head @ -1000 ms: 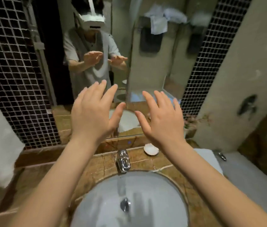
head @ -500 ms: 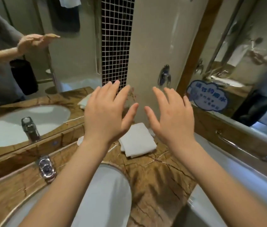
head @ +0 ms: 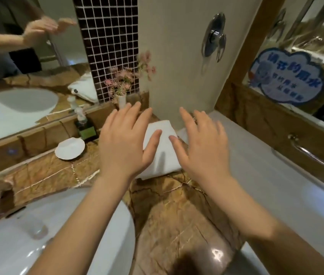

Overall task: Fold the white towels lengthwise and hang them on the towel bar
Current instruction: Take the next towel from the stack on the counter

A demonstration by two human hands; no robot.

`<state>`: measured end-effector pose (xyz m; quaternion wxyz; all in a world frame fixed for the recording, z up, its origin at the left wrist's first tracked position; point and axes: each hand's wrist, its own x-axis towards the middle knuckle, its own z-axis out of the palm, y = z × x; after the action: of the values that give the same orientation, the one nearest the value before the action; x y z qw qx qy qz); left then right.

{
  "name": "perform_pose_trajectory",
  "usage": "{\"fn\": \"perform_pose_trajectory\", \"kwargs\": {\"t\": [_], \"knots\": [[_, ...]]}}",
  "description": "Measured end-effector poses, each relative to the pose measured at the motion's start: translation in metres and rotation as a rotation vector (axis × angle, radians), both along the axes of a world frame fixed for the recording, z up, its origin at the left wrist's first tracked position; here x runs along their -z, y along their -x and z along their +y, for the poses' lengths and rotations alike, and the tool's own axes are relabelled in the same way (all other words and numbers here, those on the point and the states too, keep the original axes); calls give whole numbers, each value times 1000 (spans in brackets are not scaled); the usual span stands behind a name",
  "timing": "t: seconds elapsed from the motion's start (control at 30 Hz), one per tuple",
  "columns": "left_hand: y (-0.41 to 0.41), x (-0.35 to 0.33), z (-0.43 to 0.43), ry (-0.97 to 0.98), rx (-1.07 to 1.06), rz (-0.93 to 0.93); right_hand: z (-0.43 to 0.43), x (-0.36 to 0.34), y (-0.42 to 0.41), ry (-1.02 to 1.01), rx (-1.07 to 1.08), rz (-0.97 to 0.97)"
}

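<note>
Brown veiny marble counter (head: 169, 219) is looking glossy, with 1 fluffy white towel (head: 162, 157) lying folded in a chunky rectangle by the wall (head: 177, 66). Just over it the left hand (head: 125, 143) and right hand (head: 201, 147) are hovering, fingers spread, gripping nothing. I'm guessing pickup is starting; next it's needing a 2-handed grab.

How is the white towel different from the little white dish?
The towel is a thick folded rectangle; the dish is a flat shell-like round. The towel is partly hidden by the left hand and right hand; the dish shows fully, beside the bottle. Both are white and lie on the counter.
</note>
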<state>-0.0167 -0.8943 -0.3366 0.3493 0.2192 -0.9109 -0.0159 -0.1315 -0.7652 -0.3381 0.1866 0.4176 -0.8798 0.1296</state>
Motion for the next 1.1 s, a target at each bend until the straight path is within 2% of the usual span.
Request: {"fn": "perform_pose_trajectory", "kwargs": {"t": [0.3,0.4,0.53,0.77,0.87,0.97,1.1], "knots": [[31,138,-22,-157,-36,-381,-31,130,42,-266,-159,-89],[32,160,-22,-170,-28,-452,-35,156,45,-241,-230,-132],[30,167,-27,-182,7,-405,-32,173,48,-162,-285,-167],[41,152,-38,-179,58,-324,-33,165,55,-287,-305,-99],[43,134,-44,-200,66,-312,-40,146,56,-247,-367,-130],[47,108,-51,-332,86,-257,-52,118,57,-177,-487,-164],[46,82,-63,-618,127,-121,-71,87,64,-122,-498,-178]]}}
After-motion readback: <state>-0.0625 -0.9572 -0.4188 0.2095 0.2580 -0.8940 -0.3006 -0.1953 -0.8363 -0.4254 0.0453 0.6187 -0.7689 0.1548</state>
